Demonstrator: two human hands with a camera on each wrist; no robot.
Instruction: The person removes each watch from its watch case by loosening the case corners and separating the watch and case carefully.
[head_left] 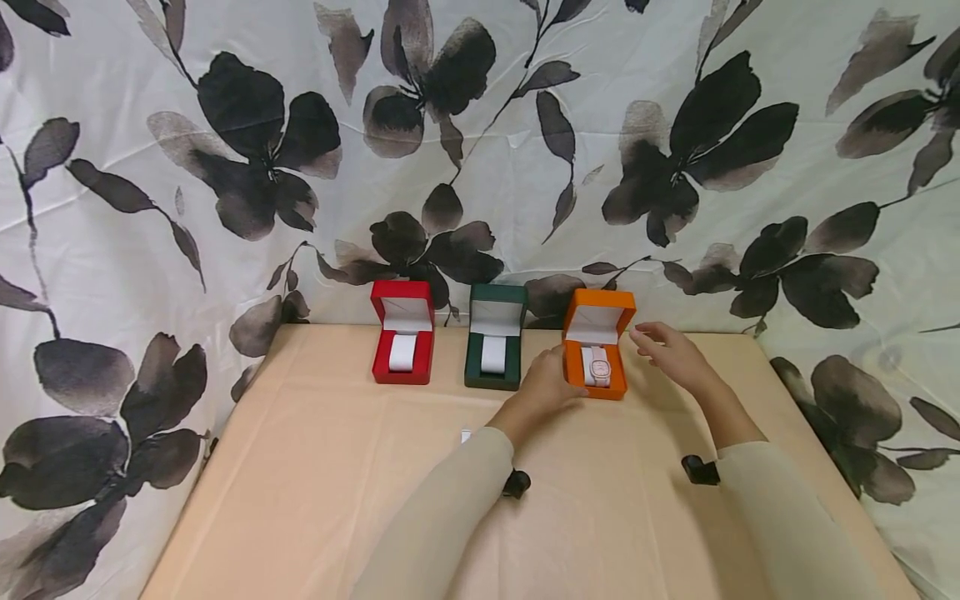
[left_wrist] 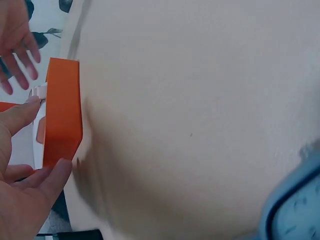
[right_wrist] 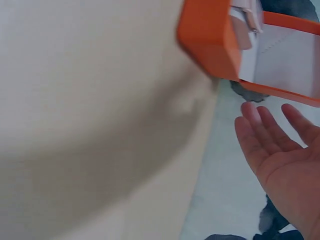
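An orange watch box (head_left: 617, 382) stands with its lid raised. Inside it, a pink-strapped wristwatch (head_left: 599, 367) sits on a white cushion. My left hand (head_left: 546, 382) holds the box at its left side; in the left wrist view, fingertips (left_wrist: 62, 167) touch the box's corner and another digit reaches over the rim near the strap. Just right of the box, my right hand (head_left: 675, 358) is apart from it, its fingers loosely extended in the right wrist view.
To the left stand an open green watch box (head_left: 492, 379) and an open red watch box (head_left: 402, 376), each with a white cushion. A small white item (head_left: 466, 435) lies by my left sleeve. Floral cloth (head_left: 525, 167) hangs behind the table (head_left: 337, 500).
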